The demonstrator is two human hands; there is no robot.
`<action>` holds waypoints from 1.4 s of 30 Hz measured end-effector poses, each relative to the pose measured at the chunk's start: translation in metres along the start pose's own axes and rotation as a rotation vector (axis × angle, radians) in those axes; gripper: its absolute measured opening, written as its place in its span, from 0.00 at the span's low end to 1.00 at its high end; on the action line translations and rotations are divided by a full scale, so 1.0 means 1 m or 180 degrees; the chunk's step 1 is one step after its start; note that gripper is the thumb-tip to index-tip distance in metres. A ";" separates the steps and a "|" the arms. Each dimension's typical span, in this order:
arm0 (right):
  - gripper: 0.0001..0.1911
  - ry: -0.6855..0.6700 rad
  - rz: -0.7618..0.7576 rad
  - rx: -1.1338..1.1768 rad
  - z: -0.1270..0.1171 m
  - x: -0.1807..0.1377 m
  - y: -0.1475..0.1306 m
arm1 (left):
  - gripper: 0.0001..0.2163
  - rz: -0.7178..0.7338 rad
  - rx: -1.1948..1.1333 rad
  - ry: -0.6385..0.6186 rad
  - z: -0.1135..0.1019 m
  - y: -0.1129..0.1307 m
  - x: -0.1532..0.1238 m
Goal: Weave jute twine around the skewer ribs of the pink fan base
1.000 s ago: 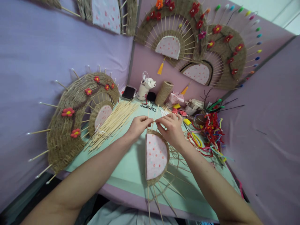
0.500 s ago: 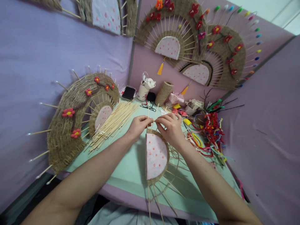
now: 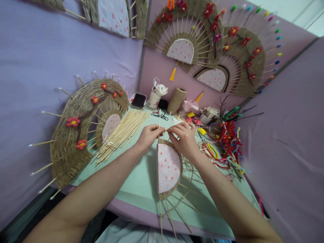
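Note:
A half-round panel (image 3: pixel 169 168) of white cloth with red dots, edged with woven twine, stands on its curved side's end above the table, with thin wooden sticks (image 3: pixel 170 216) fanning out from its curved edge. At its upper end my left hand (image 3: pixel 152 135) is closed, thumb and fingers pinching one of the upright sticks. My right hand (image 3: pixel 186 137) is closed too, its fingertips pinched together beside the neighbouring stick; what lies between them is too small to tell. The fingertips of both hands nearly meet. Loose twine (image 3: pixel 191 167) lies below my right hand.
Loose wooden sticks (image 3: pixel 124 133) lie in a pile at left, before a woven fan with red flowers (image 3: pixel 72 135). A twine spool (image 3: pixel 177 100) and a white figurine (image 3: pixel 157 96) stand at the back. Yellow-handled scissors (image 3: pixel 212 151) and colourful pipe cleaners (image 3: pixel 229 140) lie at right.

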State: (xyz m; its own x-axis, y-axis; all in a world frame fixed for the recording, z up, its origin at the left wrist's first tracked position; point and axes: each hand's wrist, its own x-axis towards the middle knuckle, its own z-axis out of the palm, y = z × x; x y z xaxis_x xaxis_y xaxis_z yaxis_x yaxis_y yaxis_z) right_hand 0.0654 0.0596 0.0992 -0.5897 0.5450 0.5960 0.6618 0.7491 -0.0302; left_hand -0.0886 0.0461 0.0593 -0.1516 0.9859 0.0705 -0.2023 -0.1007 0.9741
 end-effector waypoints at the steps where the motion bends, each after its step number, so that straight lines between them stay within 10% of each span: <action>1: 0.06 -0.0006 0.0000 0.0000 0.000 0.000 0.000 | 0.11 0.0002 -0.0001 0.0003 0.000 0.000 0.000; 23: 0.06 0.0038 -0.0015 0.0047 0.002 -0.001 0.000 | 0.10 0.0038 0.0093 0.0093 0.000 -0.002 0.001; 42: 0.04 -0.0083 0.0608 0.0322 0.006 -0.012 0.017 | 0.15 -0.1242 -0.0540 -0.0857 0.007 0.009 -0.013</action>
State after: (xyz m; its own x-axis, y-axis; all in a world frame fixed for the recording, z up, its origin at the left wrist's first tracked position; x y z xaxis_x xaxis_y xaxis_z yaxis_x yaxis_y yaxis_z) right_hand 0.0813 0.0681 0.0870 -0.4706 0.6892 0.5509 0.7136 0.6645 -0.2218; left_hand -0.0817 0.0329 0.0683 0.2171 0.9516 -0.2175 -0.3520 0.2842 0.8918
